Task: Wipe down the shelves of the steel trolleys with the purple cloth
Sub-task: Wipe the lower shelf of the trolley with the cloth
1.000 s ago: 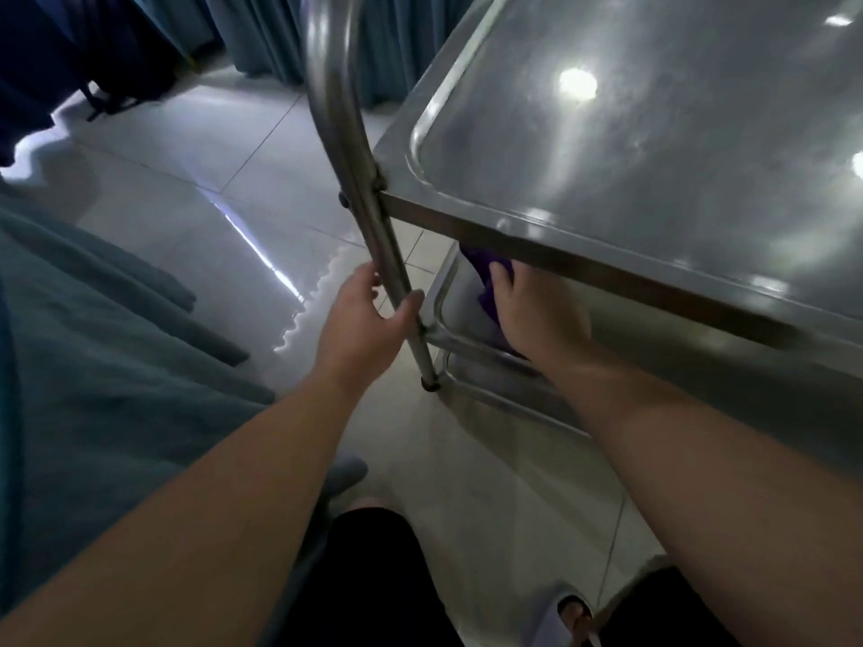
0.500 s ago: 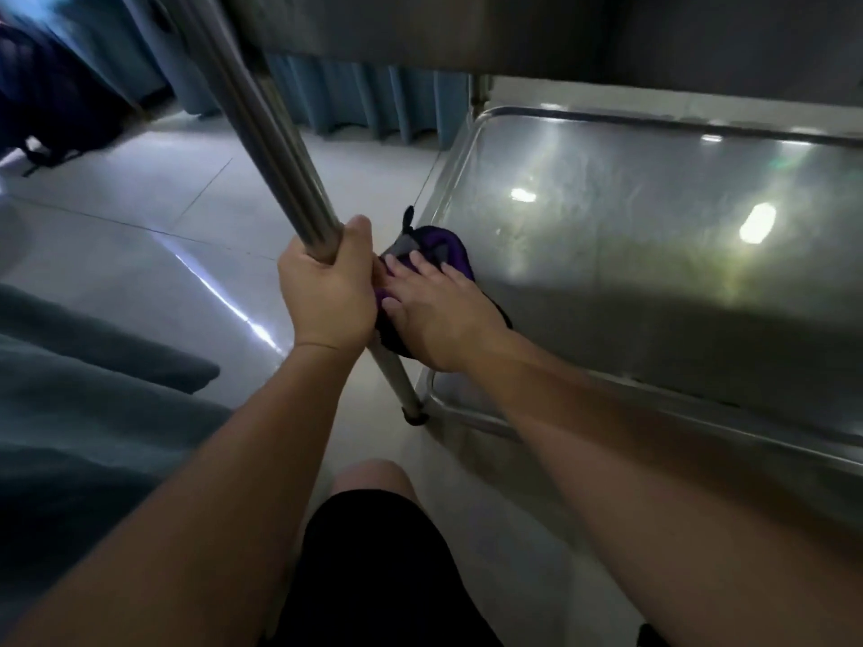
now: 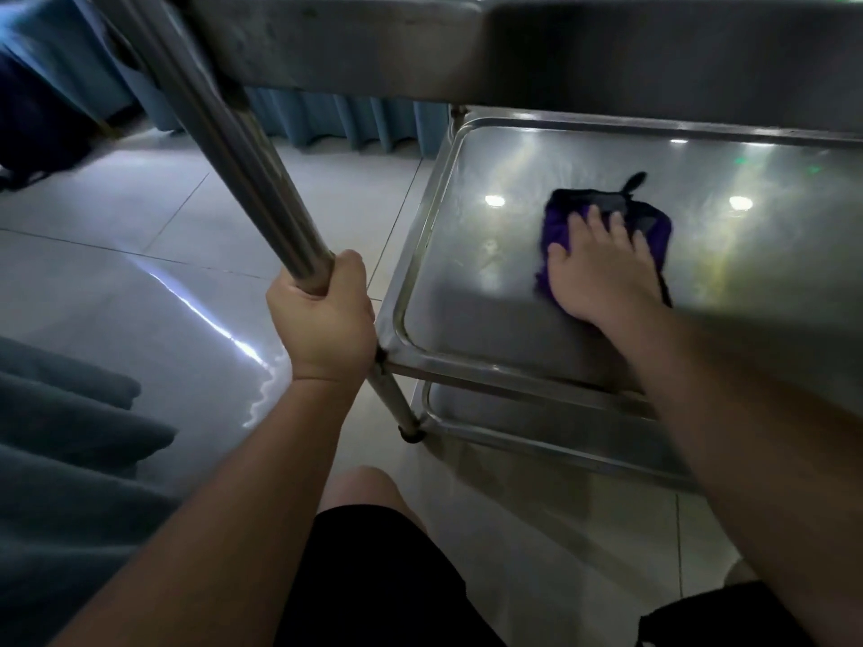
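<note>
Flat on the purple cloth (image 3: 607, 221), the right hand (image 3: 602, 268) presses it down with straight, spread fingers onto the middle shelf (image 3: 467, 254) of the shiny steel trolley, out toward the shelf's centre and well apart from the raised rim on the near and left sides. A dark tag or loop of the cloth sticks out beyond the fingertips. The left hand (image 3: 324, 324) is wrapped tight round the slanting round steel corner post (image 3: 243, 151), just above where the post meets the shelf's corner, steadying the frame.

As a judgement, the wiping of this middle shelf is under way, not finished: the steel around the cloth shows faint smeary streaks under the reflected lights, and the right part of the shelf runs out of view, so how much of it is covered cannot be told. Below, the rim of a lower steel shelf (image 3: 537, 441) shows, and above, the underside edge of the top shelf (image 3: 373, 44); whether either has been wiped cannot be told. Other trolleys are not in view.

The room has a pale glossy tiled floor (image 3: 140, 254) with a bright streak of reflected light, blue-grey pleated curtains (image 3: 336, 123) hanging behind the trolley, and grey-blue fabric (image 3: 60, 436) bunched at the left. The person's knee in black shorts (image 3: 373, 576) sits low in the frame, suggesting a crouch.
</note>
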The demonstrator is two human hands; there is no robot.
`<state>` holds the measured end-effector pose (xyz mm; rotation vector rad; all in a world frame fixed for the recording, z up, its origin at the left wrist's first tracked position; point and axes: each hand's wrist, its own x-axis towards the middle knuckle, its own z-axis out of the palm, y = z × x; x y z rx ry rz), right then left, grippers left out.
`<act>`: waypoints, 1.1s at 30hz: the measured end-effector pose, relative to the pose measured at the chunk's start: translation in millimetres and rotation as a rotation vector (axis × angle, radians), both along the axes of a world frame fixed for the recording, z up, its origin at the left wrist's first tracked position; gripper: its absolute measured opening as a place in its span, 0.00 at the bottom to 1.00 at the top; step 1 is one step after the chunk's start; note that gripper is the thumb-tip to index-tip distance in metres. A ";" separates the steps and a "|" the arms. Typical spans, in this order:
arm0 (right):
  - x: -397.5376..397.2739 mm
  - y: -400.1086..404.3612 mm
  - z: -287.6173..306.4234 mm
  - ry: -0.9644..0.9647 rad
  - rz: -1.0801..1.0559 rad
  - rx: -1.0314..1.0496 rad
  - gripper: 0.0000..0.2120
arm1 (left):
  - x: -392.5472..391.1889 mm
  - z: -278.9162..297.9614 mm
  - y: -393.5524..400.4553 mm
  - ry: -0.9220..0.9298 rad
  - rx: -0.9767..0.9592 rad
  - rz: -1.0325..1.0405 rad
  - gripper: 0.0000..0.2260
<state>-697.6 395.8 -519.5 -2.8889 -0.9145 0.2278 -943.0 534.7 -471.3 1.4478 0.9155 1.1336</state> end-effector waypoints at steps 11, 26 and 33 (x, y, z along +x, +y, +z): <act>-54.7 23.0 8.6 0.087 0.950 0.022 0.32 | 3.0 -2.2 -3.8 -0.077 0.075 -0.011 0.17; -7.1 143.7 5.6 0.010 0.310 0.043 0.33 | 3.4 -0.5 -6.3 -0.074 0.074 0.005 0.13; -85.8 54.0 5.3 0.065 0.770 0.064 0.32 | 4.8 1.6 -6.9 -0.108 0.027 0.005 0.16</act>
